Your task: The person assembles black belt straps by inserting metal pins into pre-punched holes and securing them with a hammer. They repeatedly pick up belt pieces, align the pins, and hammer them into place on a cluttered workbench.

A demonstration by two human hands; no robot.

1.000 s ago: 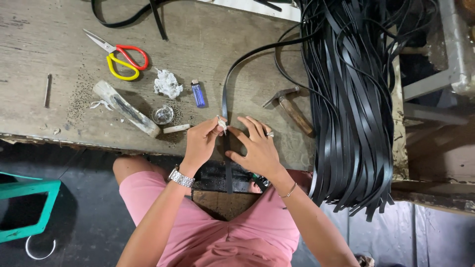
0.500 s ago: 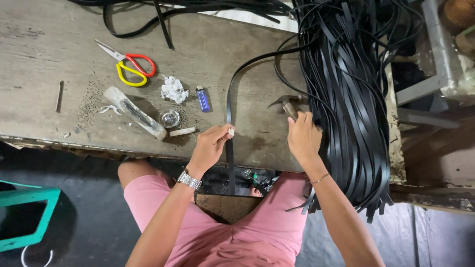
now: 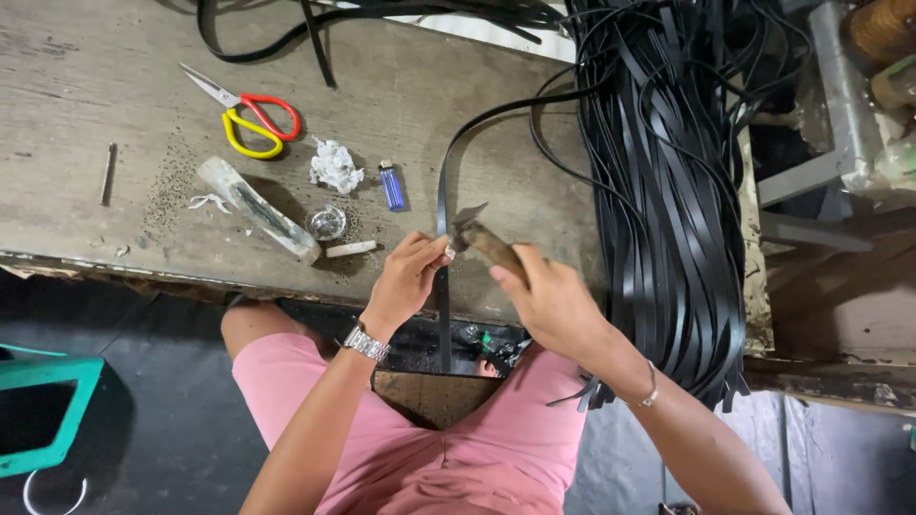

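A narrow black strap [image 3: 442, 205] runs from the pile of straps down over the front edge of the wooden workbench [image 3: 114, 86]. My left hand [image 3: 408, 279] pinches the strap and a small pale piece near the bench edge. My right hand [image 3: 551, 303] grips the wooden handle of a small hammer [image 3: 474, 234], whose metal head sits just right of the strap, close to my left fingertips. A silver watch is on my left wrist, a thin bracelet on my right.
A thick bundle of black straps [image 3: 668, 191] drapes over the bench's right side. Red-and-yellow scissors [image 3: 250, 119], a blue lighter [image 3: 391, 185], crumpled white paper [image 3: 335, 167], a clear tube [image 3: 256, 209], a small glass piece [image 3: 327, 223] and a nail [image 3: 108, 174] lie at left. A teal stool [image 3: 43, 410] stands lower left.
My right hand left the strap, reached right to the hammer lying on the bench, picked it up and brought its head over beside the strap. My left hand stayed on the strap.
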